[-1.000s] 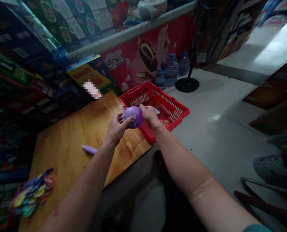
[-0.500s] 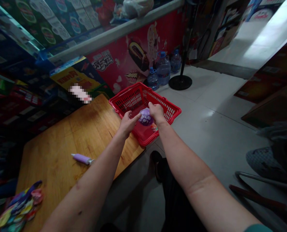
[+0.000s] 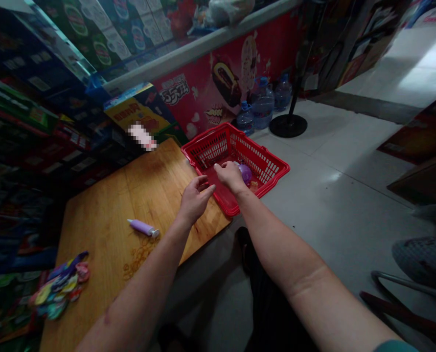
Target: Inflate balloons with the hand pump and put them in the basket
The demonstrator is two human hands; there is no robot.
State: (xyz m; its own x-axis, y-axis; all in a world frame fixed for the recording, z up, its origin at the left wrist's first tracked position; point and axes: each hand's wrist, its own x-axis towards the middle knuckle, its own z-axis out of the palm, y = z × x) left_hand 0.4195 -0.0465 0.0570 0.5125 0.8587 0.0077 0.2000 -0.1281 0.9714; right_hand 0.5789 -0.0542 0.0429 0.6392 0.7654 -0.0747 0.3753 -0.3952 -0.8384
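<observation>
My left hand [image 3: 196, 199] is above the table edge by the basket, fingers apart and nothing in it. Over the inside of the red plastic basket [image 3: 228, 211], my right hand [image 3: 230, 177] has its fingers curled together, with nothing visible in them. A purple balloon [image 3: 245, 174] lies in the basket just beyond the right hand, partly covered by it. Beside the balloon is a small orange-pink item [image 3: 253, 186], too blurred to name. On the wooden table [image 3: 107, 205] lies a purple balloon pump [image 3: 143, 228] with a white tip.
Loose rubber bands [image 3: 139, 256] and a pile of colourful uninflated balloons [image 3: 61, 286] are on the table. Stacked boxes [image 3: 133, 110] border it on the left. Past the basket stand large water bottles [image 3: 262, 103] and a black round stand base [image 3: 288, 126].
My right hand has come away from the purple balloon and moved left, leaving it in the basket. My left hand has drawn back toward the table. The view has shifted left.
</observation>
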